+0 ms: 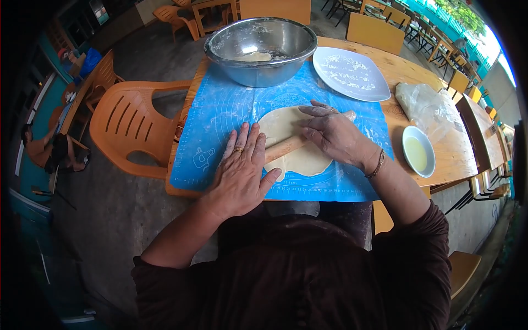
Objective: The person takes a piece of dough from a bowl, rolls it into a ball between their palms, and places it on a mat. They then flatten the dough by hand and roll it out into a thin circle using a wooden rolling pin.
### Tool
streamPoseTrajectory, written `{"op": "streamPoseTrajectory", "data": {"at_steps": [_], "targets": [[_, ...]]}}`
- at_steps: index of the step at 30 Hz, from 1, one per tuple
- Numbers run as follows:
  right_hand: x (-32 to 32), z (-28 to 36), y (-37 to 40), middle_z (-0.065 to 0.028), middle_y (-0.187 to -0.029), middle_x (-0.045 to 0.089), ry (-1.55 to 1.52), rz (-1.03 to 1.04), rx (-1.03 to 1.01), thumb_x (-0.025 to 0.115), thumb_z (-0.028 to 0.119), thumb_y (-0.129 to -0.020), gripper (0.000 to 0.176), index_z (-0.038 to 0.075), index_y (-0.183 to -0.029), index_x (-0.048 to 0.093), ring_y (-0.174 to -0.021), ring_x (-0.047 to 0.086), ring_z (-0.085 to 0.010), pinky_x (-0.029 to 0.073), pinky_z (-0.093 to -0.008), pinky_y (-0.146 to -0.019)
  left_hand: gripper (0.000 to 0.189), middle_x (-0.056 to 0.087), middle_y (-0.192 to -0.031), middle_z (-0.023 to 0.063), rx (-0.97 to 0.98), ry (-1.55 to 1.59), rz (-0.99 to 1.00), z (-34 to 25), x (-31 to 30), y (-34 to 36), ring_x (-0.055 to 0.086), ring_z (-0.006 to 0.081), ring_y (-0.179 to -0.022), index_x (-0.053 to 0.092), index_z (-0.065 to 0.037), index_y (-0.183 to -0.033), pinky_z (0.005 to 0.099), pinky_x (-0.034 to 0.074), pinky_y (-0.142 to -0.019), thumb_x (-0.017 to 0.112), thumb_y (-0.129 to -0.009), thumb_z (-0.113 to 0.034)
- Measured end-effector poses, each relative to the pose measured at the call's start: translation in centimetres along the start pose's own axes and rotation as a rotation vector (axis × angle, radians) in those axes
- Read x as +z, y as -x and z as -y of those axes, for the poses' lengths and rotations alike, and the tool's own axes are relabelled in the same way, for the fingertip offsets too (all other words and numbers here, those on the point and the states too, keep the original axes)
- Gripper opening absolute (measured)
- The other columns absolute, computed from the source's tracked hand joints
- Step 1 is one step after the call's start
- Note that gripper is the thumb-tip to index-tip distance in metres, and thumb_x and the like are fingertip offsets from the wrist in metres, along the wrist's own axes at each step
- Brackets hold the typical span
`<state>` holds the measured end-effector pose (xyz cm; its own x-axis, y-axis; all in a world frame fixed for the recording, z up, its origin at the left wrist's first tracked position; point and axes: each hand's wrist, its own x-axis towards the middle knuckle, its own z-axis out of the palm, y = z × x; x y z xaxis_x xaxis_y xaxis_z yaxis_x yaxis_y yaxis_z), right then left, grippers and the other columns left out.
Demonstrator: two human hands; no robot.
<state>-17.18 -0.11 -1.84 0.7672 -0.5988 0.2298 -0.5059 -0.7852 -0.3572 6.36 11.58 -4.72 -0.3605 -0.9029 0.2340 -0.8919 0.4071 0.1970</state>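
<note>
A round, flat sheet of dough lies on a blue printed baking mat. Slanting across the dough is a wooden rolling pin. My left hand rests flat over its near left end, fingers stretched out, a ring on one of them. Over the pin's other end, my right hand is curved around it, with fingers bent and dusted with flour. The pin's far tip shows just beyond that hand. A small flap of dough sticks out near my left thumb.
A large metal bowl with dough inside stands at the mat's back edge. Beside it are a floured white plate, a clear plastic bag and a small bowl of yellowish liquid. An orange chair touches the table's left side. A person sits far left.
</note>
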Motion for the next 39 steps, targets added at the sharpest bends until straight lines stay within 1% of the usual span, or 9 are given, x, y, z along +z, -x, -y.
{"op": "streamPoseTrajectory", "data": {"at_steps": [1, 3, 7, 14, 19, 29, 34, 37, 39], "targets": [[0.2, 0.2, -0.2, -0.0251, -0.137, 0.053, 0.001, -0.001, -0.001, 0.053, 0.024, -0.096, 0.037, 0.002, -0.123, 0.065, -0.137, 0.039, -0.0428, 0.032, -0.0453, -0.116, 0.078, 0.026, -0.151, 0.0378, 0.003, -0.021, 0.007, 0.0, 0.0, -0.2, 0.018, 0.0487, -0.145, 0.032, 0.02, -0.14, 0.0545, 0.011, -0.12, 0.039, -0.101, -0.047], [1.3, 0.6, -0.4, -0.025, -0.152, 0.036, 0.182, -0.001, 0.087, 0.037, 0.047, -0.102, 0.063, -0.002, -0.139, 0.05, -0.146, 0.021, -0.0429, 0.02, -0.0498, -0.12, 0.078, 0.026, -0.151, 0.038, 0.004, -0.031, 0.02, 0.1, -0.2, -0.3, 0.019, 0.0489, -0.145, 0.031, 0.02, -0.14, 0.0543, 0.011, -0.12, 0.039, -0.101, -0.047], [2.9, 1.1, -0.1, -0.0235, -0.157, 0.026, 0.357, 0.025, 0.137, 0.028, 0.058, -0.101, 0.079, -0.006, -0.147, 0.033, -0.149, 0.015, -0.0408, 0.015, -0.0535, -0.12, 0.071, 0.025, -0.152, 0.0366, 0.014, 0.012, 0.052, -0.1, -0.7, 0.0, 0.016, 0.0491, -0.146, 0.033, 0.019, -0.139, 0.0537, 0.009, -0.12, 0.043, -0.099, -0.038], [2.5, 2.5, 2.5, -0.0254, -0.156, 0.027, 0.352, -0.005, 0.128, 0.034, 0.054, -0.101, 0.075, -0.007, -0.145, 0.035, -0.148, 0.018, -0.0401, 0.015, -0.0557, -0.12, 0.071, 0.028, -0.152, 0.0338, 0.078, -0.006, 0.022, -1.1, -1.1, 1.2, 0.017, 0.0481, -0.146, 0.037, 0.016, -0.138, 0.055, 0.01, -0.12, 0.047, -0.097, -0.041], [1.8, 3.8, 4.4, -0.0262, -0.155, 0.029, 0.344, 0.012, 0.12, 0.04, 0.05, -0.1, 0.072, -0.007, -0.143, 0.039, -0.148, 0.02, -0.0401, 0.017, -0.0563, -0.119, 0.066, 0.027, -0.156, 0.0256, 0.116, 0.022, 0.009, -1.7, -1.1, 2.2, 0.016, 0.0487, -0.146, 0.035, 0.011, -0.142, 0.0575, 0.01, -0.119, 0.053, -0.091, -0.029], [0.6, 5.6, 8.1, -0.0253, -0.151, 0.037, 0.256, 0.036, 0.072, 0.052, 0.041, -0.097, 0.067, -0.005, -0.144, 0.038, -0.145, 0.028, -0.0389, 0.019, -0.0555, -0.119, 0.066, 0.03, -0.154, 0.0261, 0.207, 0.028, 0.054, -2.6, -2.1, 3.9, 0.024, 0.0428, -0.146, 0.038, 0.01, -0.143, 0.0553, 0.012, -0.12, 0.056, -0.09, -0.025], [-0.1, 6.8, 10.2, -0.0221, -0.147, 0.044, 0.23, 0.067, 0.059, 0.056, 0.033, -0.096, 0.063, -0.004, -0.143, 0.039, -0.142, 0.035, -0.0369, 0.023, -0.0551, -0.117, 0.053, 0.045, -0.146, 0.0252, 0.334, 0.114, 0.015, -2.2, -1.9, 4.8, 0.04, 0.0396, -0.139, 0.052, 0.011, -0.132, 0.0505, 0.026, -0.118, 0.054, -0.088, -0.02], [-0.1, 6.6, 10.7, -0.0205, -0.145, 0.047, 0.216, 0.047, 0.053, 0.061, 0.019, -0.089, 0.056, -0.002, -0.139, 0.047, -0.139, 0.041, -0.0357, 0.03, -0.0522, -0.115, 0.041, 0.053, -0.139, 0.0233, 0.375, 0.139, -0.081, -1.7, -1.3, 5.0, 0.048, 0.038, -0.133, 0.06, 0.009, -0.122, 0.0476, 0.036, -0.113, 0.056, -0.087, -0.012], [0.5, 5.4, 10.9, -0.0195, -0.139, 0.053, 0.187, -0.061, -0.051, 0.063, 0.006, -0.079, 0.05, 0.0, -0.129, 0.057, -0.127, 0.052, -0.035, 0.039, -0.048, -0.107, 0.036, 0.057, -0.133, 0.0216, 0.389, 0.155, -0.149, -1.5, -0.6, 4.5, 0.052, 0.0364, -0.128, 0.062, 0.009, -0.119, 0.0459, 0.039, -0.11, 0.057, -0.087, -0.007]]}}
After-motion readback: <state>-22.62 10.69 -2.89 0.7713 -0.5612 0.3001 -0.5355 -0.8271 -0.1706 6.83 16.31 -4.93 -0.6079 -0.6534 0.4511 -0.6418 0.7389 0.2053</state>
